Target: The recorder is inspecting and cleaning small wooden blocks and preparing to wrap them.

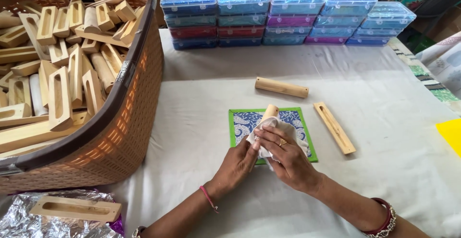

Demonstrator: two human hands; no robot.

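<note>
Wooden cylinder (270, 111) sits mid-surface, tilted, its top end poking out of a white cloth (287, 131) wrapped round the lower part, above a blue patterned mat w/ green border (301, 122). Right hand (288, 158) has its grip clamped on cloth & cylinder, fingers curled over the front, ring on one finger. Left hand (238, 163) has its grip closed on the cloth's lower left side, touching the right hand.

Just beyond the mat lies a second wooden cylinder (281, 87), flat, apart from the first. Right of the mat, a slotted wooden bar (334, 127) lies at an angle. All on a white cloth-covered surface (384, 122).

Far edge: stacks of clear-lidded plastic boxes (288, 14), blue, red, purple, in a row. Left: large brown woven basket (120, 142) full of slotted wooden pieces (62, 74). Near left corner: crinkled foil (19, 219) w/ another slotted wooden piece (74, 209) on top. Yellow sheet (451, 134) at the right edge.
</note>
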